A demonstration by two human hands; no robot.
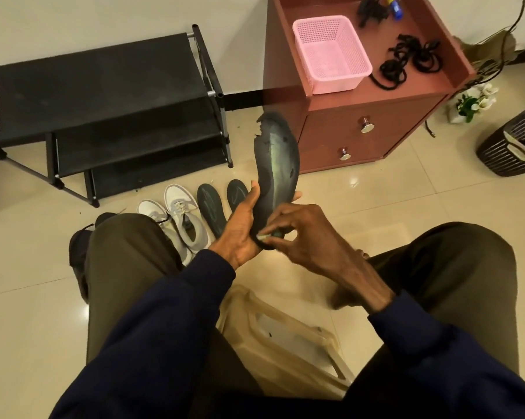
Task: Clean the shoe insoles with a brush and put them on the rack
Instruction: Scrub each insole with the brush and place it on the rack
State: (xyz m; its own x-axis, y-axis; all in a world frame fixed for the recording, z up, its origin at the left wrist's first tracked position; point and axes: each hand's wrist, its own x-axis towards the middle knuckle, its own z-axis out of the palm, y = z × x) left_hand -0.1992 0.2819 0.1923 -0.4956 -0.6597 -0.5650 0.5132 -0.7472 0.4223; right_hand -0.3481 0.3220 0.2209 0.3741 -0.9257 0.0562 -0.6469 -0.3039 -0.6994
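Red-brown cabinet (346, 140): pink basket (337, 83) on its top surface, black laces (406, 62) just right of the basket. White sneakers (176, 219) on the floor left of the cabinet. Dark slatted bin (509, 143) right of it.

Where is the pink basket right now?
In the head view, the pink basket sits at the upper right, on top of the reddish-brown cabinet, just left of the black laces.

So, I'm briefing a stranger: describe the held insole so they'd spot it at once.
Find the red-brown cabinet; before its drawers the left hand holds a dark insole upright. Unlike the two insoles flat on the floor by the white sneakers, its top edge is torn ragged.
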